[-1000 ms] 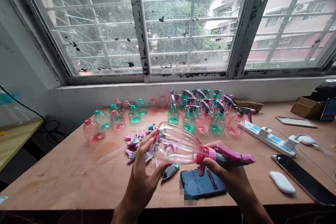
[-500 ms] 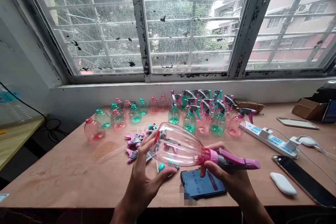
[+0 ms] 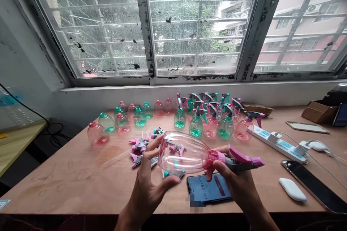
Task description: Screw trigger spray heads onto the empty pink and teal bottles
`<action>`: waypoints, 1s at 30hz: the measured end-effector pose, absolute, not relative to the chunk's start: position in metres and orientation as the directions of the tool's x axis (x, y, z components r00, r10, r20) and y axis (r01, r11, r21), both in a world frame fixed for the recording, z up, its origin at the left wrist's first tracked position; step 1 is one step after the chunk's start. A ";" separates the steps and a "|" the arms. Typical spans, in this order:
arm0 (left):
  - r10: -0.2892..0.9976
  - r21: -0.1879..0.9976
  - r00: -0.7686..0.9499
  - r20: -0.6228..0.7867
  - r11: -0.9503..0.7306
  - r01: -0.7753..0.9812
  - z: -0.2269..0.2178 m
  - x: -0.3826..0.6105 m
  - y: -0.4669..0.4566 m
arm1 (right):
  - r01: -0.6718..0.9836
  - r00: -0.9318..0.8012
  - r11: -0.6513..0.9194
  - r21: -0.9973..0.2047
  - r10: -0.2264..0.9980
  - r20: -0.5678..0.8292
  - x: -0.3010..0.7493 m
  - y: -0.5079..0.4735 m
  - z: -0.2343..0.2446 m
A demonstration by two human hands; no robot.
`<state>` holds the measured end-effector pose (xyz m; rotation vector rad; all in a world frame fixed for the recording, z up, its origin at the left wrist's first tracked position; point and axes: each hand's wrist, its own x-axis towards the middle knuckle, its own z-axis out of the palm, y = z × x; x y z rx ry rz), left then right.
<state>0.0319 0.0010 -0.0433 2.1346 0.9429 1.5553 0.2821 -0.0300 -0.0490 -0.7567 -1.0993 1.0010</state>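
I hold a clear pink spray bottle (image 3: 187,153) sideways over the wooden table (image 3: 70,180). My left hand (image 3: 148,187) cups the bottle's base with thumb and fingers curled round it. My right hand (image 3: 233,184) grips the neck, just below the pink and grey trigger head (image 3: 241,160) that points right. A phone (image 3: 208,189) showing a running timer lies on the table under the bottle. Loose pink and teal trigger heads (image 3: 141,148) lie just behind my left hand.
Capless pink and teal bottles (image 3: 119,122) stand at the back left, and finished bottles with trigger heads (image 3: 214,119) at the back centre. To the right are a white power strip (image 3: 276,140), a white case (image 3: 291,189), a dark phone (image 3: 314,186) and a cardboard box (image 3: 316,110).
The bottle has turned a little about its long axis in my hands, and the trigger head has tipped slightly upward. Both hands stay on it.
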 end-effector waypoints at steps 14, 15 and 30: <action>0.675 0.574 0.227 0.702 -0.726 0.380 -0.043 0.031 0.003 | -0.301 0.061 0.385 -0.872 0.921 0.386 0.294 -0.017 -0.068; 0.679 0.587 0.224 0.699 -0.724 0.364 -0.043 0.031 0.002 | -0.301 0.056 0.373 -0.878 0.926 0.374 0.293 -0.019 -0.067; 0.615 0.579 0.192 0.765 -0.787 0.212 -0.048 0.031 0.009 | -0.422 0.040 0.291 -0.859 0.952 0.303 0.279 -0.017 -0.060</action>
